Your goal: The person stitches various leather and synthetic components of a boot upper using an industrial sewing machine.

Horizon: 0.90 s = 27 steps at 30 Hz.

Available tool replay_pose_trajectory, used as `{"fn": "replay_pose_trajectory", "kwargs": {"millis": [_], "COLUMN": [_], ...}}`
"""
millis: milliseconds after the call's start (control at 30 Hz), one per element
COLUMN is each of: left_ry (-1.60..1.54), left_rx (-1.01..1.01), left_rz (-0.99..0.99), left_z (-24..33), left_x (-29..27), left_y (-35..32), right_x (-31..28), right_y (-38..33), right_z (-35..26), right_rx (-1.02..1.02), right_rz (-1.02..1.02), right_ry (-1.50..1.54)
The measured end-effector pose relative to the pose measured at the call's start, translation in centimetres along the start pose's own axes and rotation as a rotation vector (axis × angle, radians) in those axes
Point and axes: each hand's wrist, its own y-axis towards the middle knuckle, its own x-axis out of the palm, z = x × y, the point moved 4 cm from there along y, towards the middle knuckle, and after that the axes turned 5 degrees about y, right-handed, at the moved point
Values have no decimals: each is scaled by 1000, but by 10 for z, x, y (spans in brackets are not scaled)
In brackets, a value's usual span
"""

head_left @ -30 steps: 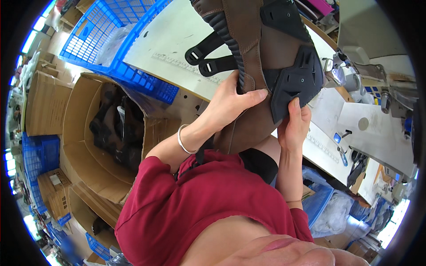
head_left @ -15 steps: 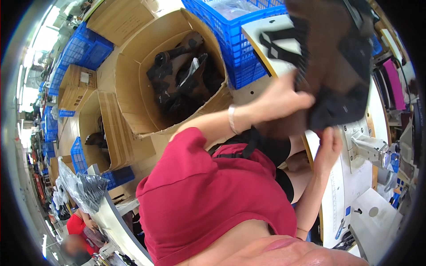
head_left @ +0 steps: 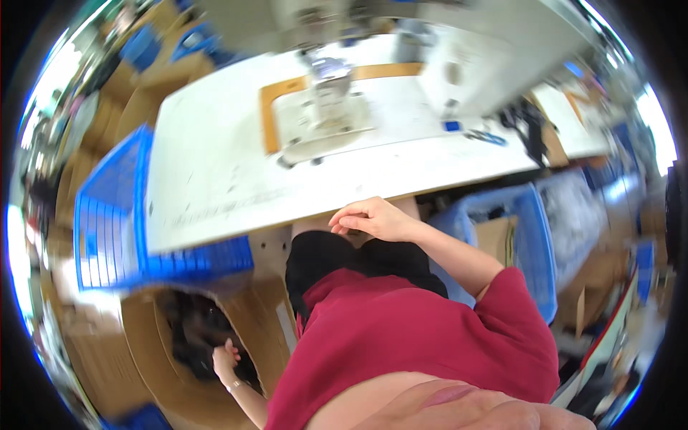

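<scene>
My left hand (head_left: 226, 356) is over the open cardboard box (head_left: 140, 337) at the lower left, its fingers loosely bent and apart. No held thing shows in it. Below and beside that hand lie dark brown and black pieces (head_left: 190, 326) inside the box, blurred. In front of my lap, close to the near edge of the white sewing table (head_left: 208, 193), my right hand (head_left: 376, 217) hangs with relaxed, slightly curled fingers and holds nothing.
A sewing machine (head_left: 473, 64) stands on the table, with blue-handled snips (head_left: 487, 137) and black strips (head_left: 527, 129) to its right. A blue crate (head_left: 107, 236) adjoins the table's left end. Under the right side sits a light blue bin (head_left: 548, 251) beside plastic bags (head_left: 573, 215).
The view has swung toward the table. The dark brown and black piece is out of my hands. My left hand has gone to the box, and my right hand to my lap.
</scene>
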Motion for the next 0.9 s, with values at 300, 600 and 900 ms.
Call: {"fn": "replay_pose_trajectory", "kwargs": {"millis": [300,600,900], "left_ry": [189,37,-84], "left_rx": [598,1700,1791], "left_rz": [1139,1059,911], "left_z": [210,403,430], "left_x": [-108,-5,-2], "left_y": [-132,-233,-240], "right_x": [-209,-271,-262], "right_y": [-160,-174,-193], "right_z": [-16,32,31], "right_rx": [-146,-108,-290], "right_rz": [1098,1190,1430], "right_ry": [-897,-1198,-937]}}
